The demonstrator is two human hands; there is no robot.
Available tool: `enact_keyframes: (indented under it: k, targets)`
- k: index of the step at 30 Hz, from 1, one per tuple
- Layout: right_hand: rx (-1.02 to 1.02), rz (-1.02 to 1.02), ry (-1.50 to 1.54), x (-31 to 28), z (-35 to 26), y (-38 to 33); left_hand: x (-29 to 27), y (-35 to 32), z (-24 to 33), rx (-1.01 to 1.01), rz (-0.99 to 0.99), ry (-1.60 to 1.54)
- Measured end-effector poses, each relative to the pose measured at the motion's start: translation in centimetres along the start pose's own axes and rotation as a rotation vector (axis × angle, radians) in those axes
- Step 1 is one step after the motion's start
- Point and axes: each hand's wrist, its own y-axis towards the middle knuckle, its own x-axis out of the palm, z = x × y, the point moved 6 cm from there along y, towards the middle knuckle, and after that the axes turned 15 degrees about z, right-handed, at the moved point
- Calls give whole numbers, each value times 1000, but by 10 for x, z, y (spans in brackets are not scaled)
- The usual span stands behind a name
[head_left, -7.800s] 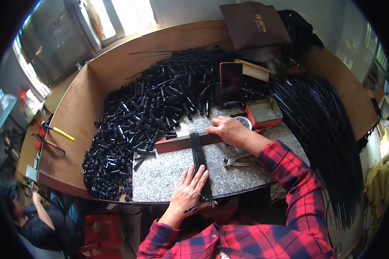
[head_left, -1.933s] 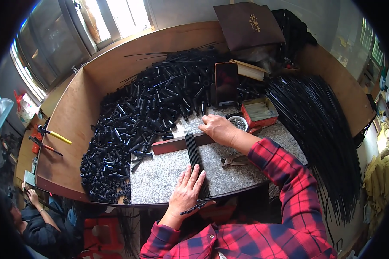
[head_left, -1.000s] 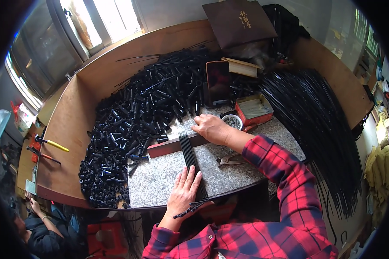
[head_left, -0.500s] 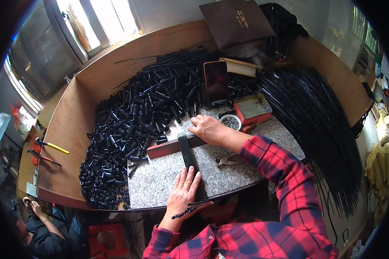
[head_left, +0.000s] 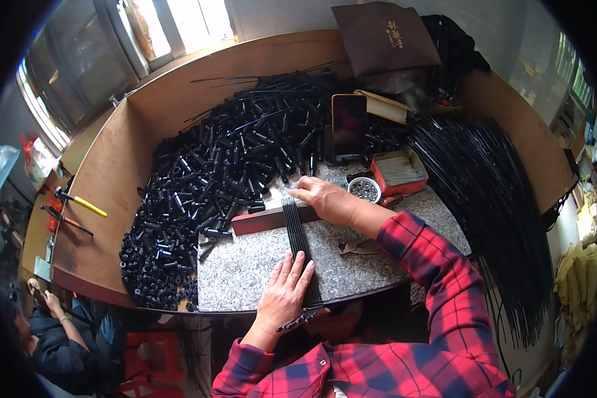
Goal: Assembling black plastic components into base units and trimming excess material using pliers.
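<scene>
My left hand [head_left: 286,288] lies flat with fingers stretched over the near part of a row of thin black rods [head_left: 294,229]. The near ends of the rods reach past its wrist at the slab's front edge. Side by side, the rods cross a dark reddish bar [head_left: 259,221] on the speckled stone slab [head_left: 229,275]. At their far tips is my right hand [head_left: 330,200], thumb and fingers pinched together. Whatever is between those fingertips is too small to make out. Just right of this hand stands a white cup [head_left: 363,190] of small metal pieces.
Pliers [head_left: 359,247] lie right of the rods. Behind the cup are a red tin [head_left: 402,175] and an upright phone [head_left: 349,126]. Black tubular parts [head_left: 199,179] heap up at left; long black rods [head_left: 491,186] fan out at right. Another person [head_left: 63,335] sits at lower left.
The whole view has shifted slightly. My right hand has come left, closer to the far tips of the rods. My left hand stays pressed on them.
</scene>
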Motion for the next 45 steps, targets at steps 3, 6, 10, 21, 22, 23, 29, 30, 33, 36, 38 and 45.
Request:
enact_keyframes:
  k: [3,6,10,21,22,23,29,30,33,36,38,45]
  targets:
    - [63,20,12,-26,0,5,1,-4,-5,17,4,46]
    - [102,114,-225,-64,26,-2,-4,-6,-5,9,3,52]
    - [365,72,-502,-119,99,-47,-4,-3,-2,5,-8,-9]
    - [612,-296,-585,-126,154,-102,-7,-5,-1,-12,16,-42]
    - [616,-274,-600,-128,155,-105,-7,-4,1,0,21,-46]
    - [617,-253,-613,-130,154,-105,-8,-5,1,-1,26,-43]
    - [142,-155,-789,-136,119,-88,-49,4,6,-21,161,-508]
    - [142,-155,-793,-140,115,-89,-60,8,11,-24,143,-623]
    - [293,-121,-801,-155,103,-87,-95,25,30,-27,159,-961]
    - [404,32,-558,-171,47,-64,-114,32,40,-23,172,-1091]
    - [340,156,-315,-185,-1,-49,-120,38,45,8,190,-1073]
    - [222,232,236,-206,-142,-25,-133,40,53,-66,302,-950]
